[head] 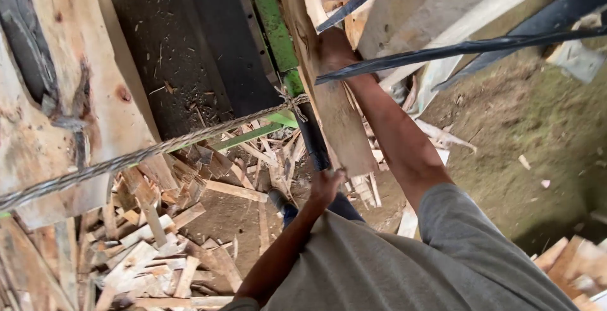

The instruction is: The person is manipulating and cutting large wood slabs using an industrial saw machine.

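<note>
The wooden plank [329, 89] stands steeply tilted beside the green metal bar [273, 26]. The right hand [333, 48] grips its upper edge; the left hand [325, 184] closes around its lower end. A twisted rope [145, 154] is tied to the bar, left of the plank. Offcut scraps [164, 248] crowd the ground below the plank; bare dirt [531, 134] lies open to its right.

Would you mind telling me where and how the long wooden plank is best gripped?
Take the wooden plank along its long edges, one hand high and one near its lower end, as the right hand and left hand sit now. It stands steeply tilted, so a two-point grip from the near side likely steadies it.
</note>
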